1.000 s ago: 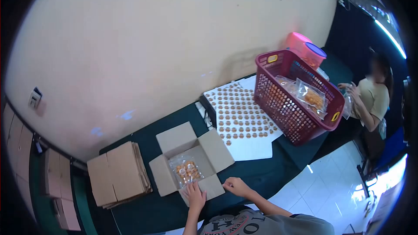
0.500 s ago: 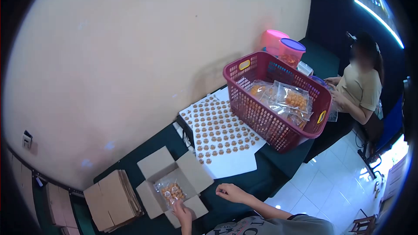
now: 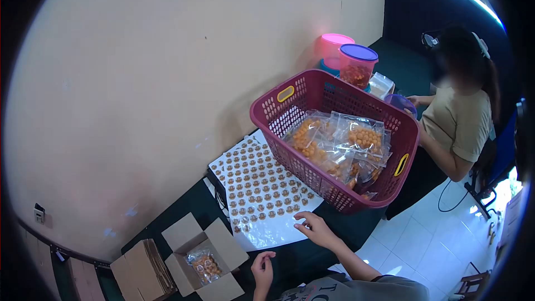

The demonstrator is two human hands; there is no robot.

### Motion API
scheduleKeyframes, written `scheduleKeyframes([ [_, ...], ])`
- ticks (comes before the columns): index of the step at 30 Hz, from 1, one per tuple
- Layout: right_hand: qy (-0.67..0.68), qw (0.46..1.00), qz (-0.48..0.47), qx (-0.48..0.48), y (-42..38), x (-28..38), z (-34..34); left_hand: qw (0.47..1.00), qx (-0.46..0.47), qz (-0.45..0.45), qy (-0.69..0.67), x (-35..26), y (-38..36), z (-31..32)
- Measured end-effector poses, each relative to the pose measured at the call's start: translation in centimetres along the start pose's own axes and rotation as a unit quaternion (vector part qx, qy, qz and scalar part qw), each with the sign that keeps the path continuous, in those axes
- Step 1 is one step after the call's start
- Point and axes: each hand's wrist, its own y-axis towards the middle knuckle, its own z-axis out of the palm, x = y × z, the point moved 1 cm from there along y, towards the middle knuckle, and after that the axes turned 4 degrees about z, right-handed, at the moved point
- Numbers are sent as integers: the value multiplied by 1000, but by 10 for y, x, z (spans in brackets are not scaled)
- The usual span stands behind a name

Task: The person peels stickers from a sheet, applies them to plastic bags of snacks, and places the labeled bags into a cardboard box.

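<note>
My left hand (image 3: pixel 263 269) hovers just right of the open cardboard box (image 3: pixel 225 289), fingers apart and holding nothing. In the box lies a clear bag of round orange-brown snacks (image 3: pixel 205 267) with stickers on it. My right hand (image 3: pixel 316 228) is over the lower right edge of the sticker sheet (image 3: pixel 267 236), thumb and fingers apart, with nothing between them. Beyond it, the maroon basket (image 3: pixel 329 192) holds several clear snack bags (image 3: pixel 364 137).
Folded cardboard boxes (image 3: pixel 136 270) lie at lower left. Lidded tubs (image 3: pixel 358 66) are behind the basket against the wall. A co-worker (image 3: pixel 457 117) is at the right, hands near a purple-rimmed tub (image 3: pixel 401 103). A dark cable hangs beside the stickers.
My left hand has left the snack bag and moved right, out of the box. My right hand has moved up and right towards the basket, its fingers more spread. The view has shifted.
</note>
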Motion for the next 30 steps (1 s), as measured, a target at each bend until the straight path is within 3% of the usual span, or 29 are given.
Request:
scheduleKeyframes([
  [5, 81, 988, 15, 129, 7, 19, -52, 999, 26, 18, 44, -9, -1, 36],
  [7, 121, 976, -30, 177, 7, 45, -79, 998, 19, 21, 60, -10, -3, 41],
  [11, 13, 969, -161, 187, 32, 96, -141, 995, -17, 23, 91, -13, 0, 43],
  [13, 15, 974, -127, 185, 64, 100, -164, 994, -39, 31, 98, -12, 0, 41],
  [15, -84, 974, -76, 197, 107, 80, -181, 994, -53, 19, 96, -12, -3, 40],
  [17, -241, 940, -94, 222, 153, 37, -186, 994, -79, 2, 76, -10, -6, 43],
  [19, -367, 847, -6, 385, 194, -16, -182, 994, -77, -1, 81, -7, -8, 46],
  [21, -366, 766, 185, 495, 197, -63, -161, 995, -63, 0, 83, -8, -8, 54],
  [23, -373, 750, 210, 504, 188, -108, -136, 995, -46, 3, 91, -8, -2, 59],
  [24, -370, 751, 209, 505, 189, -130, -124, 995, -46, 1, 84, -8, -1, 63],
  [26, -549, 689, 34, 472, 192, -161, -109, 996, -34, -15, 86, -8, 1, 71],
  [27, -546, 690, 36, 474, 190, -158, -110, 995, -32, -18, 88, -8, 2, 74],
  [29, -509, 753, 12, 417, 190, -148, -119, 997, -13, -7, 79, -7, 7, 83],
  [30, -509, 753, 13, 417, 191, -136, -124, 997, -7, -5, 75, -7, 10, 86],
])
